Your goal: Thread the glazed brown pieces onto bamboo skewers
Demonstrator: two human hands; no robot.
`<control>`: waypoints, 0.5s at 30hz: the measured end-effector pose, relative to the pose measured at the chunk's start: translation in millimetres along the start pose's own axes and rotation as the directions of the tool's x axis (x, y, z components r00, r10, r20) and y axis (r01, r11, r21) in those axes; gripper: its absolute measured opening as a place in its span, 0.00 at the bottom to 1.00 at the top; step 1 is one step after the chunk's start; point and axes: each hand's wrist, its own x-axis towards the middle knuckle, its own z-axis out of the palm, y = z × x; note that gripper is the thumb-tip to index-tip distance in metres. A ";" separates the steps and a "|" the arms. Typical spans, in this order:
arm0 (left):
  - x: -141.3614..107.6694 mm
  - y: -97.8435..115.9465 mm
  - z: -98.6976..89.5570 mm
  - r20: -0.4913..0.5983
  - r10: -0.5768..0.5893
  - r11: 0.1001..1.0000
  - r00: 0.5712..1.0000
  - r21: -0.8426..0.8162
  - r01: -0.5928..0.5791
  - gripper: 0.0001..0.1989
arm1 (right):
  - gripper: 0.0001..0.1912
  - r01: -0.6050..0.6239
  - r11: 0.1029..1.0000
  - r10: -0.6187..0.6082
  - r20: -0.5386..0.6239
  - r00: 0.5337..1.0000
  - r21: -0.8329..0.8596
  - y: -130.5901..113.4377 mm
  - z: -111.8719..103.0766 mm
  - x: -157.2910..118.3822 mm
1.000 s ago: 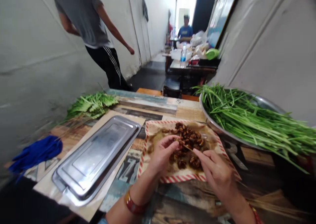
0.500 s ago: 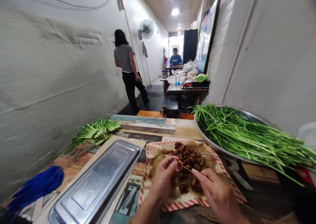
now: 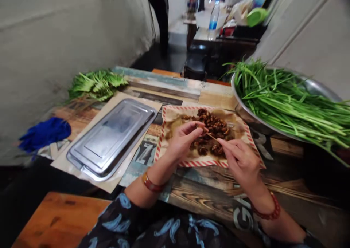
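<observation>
Tabletop (image 3: 202, 195)'s got big printed letters on it, I can read a Z (image 3: 141, 153) and a G (image 3: 241, 217), rest's too blurry.

Fingers (image 3: 231, 148) in 2 neighbouring pinches

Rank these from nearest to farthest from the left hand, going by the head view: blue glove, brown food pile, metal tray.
From the left hand:
1. Brown food pile: right beside it, on the striped paper.
2. Metal tray: off to its left.
3. Blue glove: farther left, beyond the tray.
</observation>
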 end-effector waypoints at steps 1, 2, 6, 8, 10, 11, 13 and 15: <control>0.8 -0.2 -0.6 0.004 0.001 1.000 1.000 0.000 -0.001 0.14 | 0.19 -0.004 1.000 0.004 0.005 1.000 0.002 -0.3 -0.8 1.1; 1.1 -0.2 -1.1 0.011 0.002 1.000 1.000 0.002 -0.002 0.13 | 0.19 -0.003 1.000 0.003 0.007 1.000 0.000 -0.8 -1.5 2.0; -1.5 0.1 -1.4 0.036 0.020 0.999 0.999 0.048 -0.022 0.12 | 0.20 0.009 1.000 -0.009 0.002 1.000 -0.022 -3.7 -3.6 3.4; -3.0 0.3 -0.8 0.043 0.039 0.995 0.998 0.087 -0.042 0.13 | 0.21 0.019 0.999 -0.019 0.000 1.000 -0.031 -4.3 -3.8 3.4; -4.0 1.1 0.3 0.045 0.056 0.991 0.997 0.119 -0.062 0.12 | 0.21 0.034 0.999 -0.034 -0.002 0.999 -0.040 -4.3 -3.5 3.3; -4.4 1.9 1.0 0.044 0.062 0.990 0.997 0.127 -0.067 0.12 | 0.21 0.037 0.998 -0.037 -0.002 0.999 -0.044 -4.2 -3.2 3.3; -5.2 3.6 2.7 0.034 0.066 0.989 0.997 0.132 -0.070 0.10 | 0.21 0.039 0.998 -0.039 0.002 0.999 -0.049 -4.1 -2.6 3.0; -5.8 5.1 4.1 0.024 0.065 0.989 0.998 0.130 -0.068 0.09 | 0.21 0.034 0.998 -0.033 0.009 0.999 -0.047 -4.1 -2.0 2.6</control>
